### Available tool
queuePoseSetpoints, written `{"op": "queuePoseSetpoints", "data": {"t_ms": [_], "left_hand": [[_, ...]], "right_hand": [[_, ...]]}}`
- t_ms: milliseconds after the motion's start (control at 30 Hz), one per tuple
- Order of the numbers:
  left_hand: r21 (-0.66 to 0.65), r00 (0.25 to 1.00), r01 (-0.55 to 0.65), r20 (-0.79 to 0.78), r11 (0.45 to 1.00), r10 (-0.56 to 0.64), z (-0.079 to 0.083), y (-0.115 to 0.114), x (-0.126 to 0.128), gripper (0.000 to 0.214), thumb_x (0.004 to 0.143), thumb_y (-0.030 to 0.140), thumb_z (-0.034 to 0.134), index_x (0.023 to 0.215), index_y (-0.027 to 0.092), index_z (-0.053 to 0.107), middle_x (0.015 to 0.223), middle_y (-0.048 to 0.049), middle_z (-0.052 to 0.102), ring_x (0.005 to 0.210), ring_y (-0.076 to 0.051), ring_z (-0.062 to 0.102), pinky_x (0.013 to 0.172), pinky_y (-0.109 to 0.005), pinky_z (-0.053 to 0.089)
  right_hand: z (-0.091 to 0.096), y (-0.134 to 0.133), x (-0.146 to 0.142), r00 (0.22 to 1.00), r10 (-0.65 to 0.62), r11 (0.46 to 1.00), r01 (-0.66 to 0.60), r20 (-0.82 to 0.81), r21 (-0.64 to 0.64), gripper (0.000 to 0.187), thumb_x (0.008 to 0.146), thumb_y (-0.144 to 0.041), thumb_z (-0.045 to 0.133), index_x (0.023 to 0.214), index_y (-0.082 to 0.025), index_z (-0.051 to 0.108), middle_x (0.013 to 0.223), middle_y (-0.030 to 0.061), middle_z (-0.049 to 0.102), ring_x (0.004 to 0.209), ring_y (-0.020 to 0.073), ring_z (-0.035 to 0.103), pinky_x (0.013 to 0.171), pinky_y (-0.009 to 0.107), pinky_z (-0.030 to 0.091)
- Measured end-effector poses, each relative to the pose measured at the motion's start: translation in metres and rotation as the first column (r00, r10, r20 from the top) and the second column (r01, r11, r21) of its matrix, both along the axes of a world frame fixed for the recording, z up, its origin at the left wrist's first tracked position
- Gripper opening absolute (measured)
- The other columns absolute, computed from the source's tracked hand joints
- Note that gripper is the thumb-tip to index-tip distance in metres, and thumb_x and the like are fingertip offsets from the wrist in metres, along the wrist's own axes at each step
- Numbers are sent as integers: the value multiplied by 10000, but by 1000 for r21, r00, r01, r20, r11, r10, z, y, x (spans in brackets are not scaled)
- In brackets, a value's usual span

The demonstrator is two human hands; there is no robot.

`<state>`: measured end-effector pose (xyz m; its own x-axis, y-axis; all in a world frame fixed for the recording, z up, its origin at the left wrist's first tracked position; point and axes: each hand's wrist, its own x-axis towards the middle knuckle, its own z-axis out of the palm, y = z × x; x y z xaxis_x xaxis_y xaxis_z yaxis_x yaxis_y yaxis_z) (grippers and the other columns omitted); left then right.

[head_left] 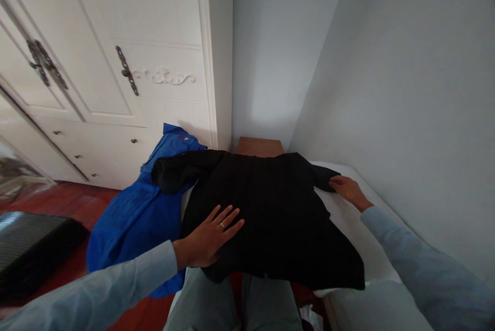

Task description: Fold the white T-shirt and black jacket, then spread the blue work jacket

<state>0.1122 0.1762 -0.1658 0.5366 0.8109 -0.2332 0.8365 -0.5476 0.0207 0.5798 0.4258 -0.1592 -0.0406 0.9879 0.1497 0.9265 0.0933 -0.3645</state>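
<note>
Two hands of yours are on the black garment [266, 207], which lies spread across the white-covered surface [353, 233] just in front of your knees. Your left hand [211, 235] rests palm down on its left half, fingers spread wide, gripping nothing. Your right hand [350, 191] is at the end of the right sleeve [327, 178], fingers drawn together; the cuff is small and dark from here, so you may be pinching it or merely touching it, and I cannot tell which.

Expect the cloth to be soft and limp, probably light to middling in weight, with little stiffness of its own and nothing fragile about it. It should crease easily and could slide if you pull from one side only, so a flat palm suits the broad body, while a pinch of thumb and fingertips suits the edges. The best holds look to be the ends of the sleeves, the shoulder corners and the lower hem. Mind the left sleeve [181, 170]: it lies over the blue garment [131, 228], and a careless grab there could catch both layers.
</note>
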Motion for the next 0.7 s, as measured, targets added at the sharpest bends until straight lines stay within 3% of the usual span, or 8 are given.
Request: {"op": "queuePoseSetpoints", "data": {"t_ms": [100, 200, 267, 433, 533, 700], "left_hand": [[-12, 1000, 8, -15, 1000, -8, 4, -12, -8, 1242, 625, 149, 781, 1595, 311, 22, 1682, -107, -28, 1550, -327, -38, 1241, -625, 61], [-42, 1000, 24, -10, 999, -24, 8, -24, -16, 1234, 623, 134, 778, 1595, 315, 40, 1683, -98, -9, 1551, -325, -27, 1241, -632, 51], [-46, 1000, 31, -1, 998, -31, 11, -32, -21, 1219, 623, 122, 770, 1596, 313, 61, 1683, -94, 8, 1550, -329, -17, 1243, -631, 49], [-33, 999, 26, 21, 999, -25, 13, -49, -28, 1190, 628, 93, 726, 1597, 306, 68, 1684, -80, 37, 1551, -324, 7, 1248, -626, 56], [-47, 1000, 9, 13, 999, -8, 10, -56, -31, 1179, 615, 74, 710, 1595, 301, 94, 1684, -75, 45, 1551, -326, 18, 1245, -634, 66], [-8, 993, -4, 115, 1000, 5, 12, -60, -29, 1015, 681, 101, 633, 1582, 281, 202, 1672, -76, 147, 1544, -318, 119, 1247, -622, 136]], "right_hand": [[6, 1, 0, 995, 59, 998, -60, 85, 5, 281, 854, -324, 549, 1014, -178, 729, 1031, 110, 741, 995, 290, 691, 899, 391, 523], [5, 1, 8, 989, 31, 994, -46, 147, 101, 526, 803, -364, 637, 1255, -95, 637, 1160, 191, 696, 1076, 319, 663, 918, 398, 526], [1, 0, 14, 985, 23, 993, -42, 170, 111, 597, 749, -384, 694, 1265, -92, 631, 1182, 202, 689, 1100, 341, 654, 912, 410, 533], [-8, -2, 22, 991, 92, 995, -89, 93, -41, 275, 747, -346, 647, 967, -208, 739, 991, 85, 762, 939, 294, 719, 863, 394, 559], [-7, -1, 27, 986, 152, 987, -148, 75, -56, 194, 770, -320, 591, 851, -231, 743, 946, 53, 767, 917, 273, 725, 891, 385, 550], [-3, 2, 33, 999, 13, 999, -16, 50, 51, 367, 767, -342, 613, 1087, -181, 696, 1043, 119, 745, 961, 278, 716, 859, 380, 563]]}}
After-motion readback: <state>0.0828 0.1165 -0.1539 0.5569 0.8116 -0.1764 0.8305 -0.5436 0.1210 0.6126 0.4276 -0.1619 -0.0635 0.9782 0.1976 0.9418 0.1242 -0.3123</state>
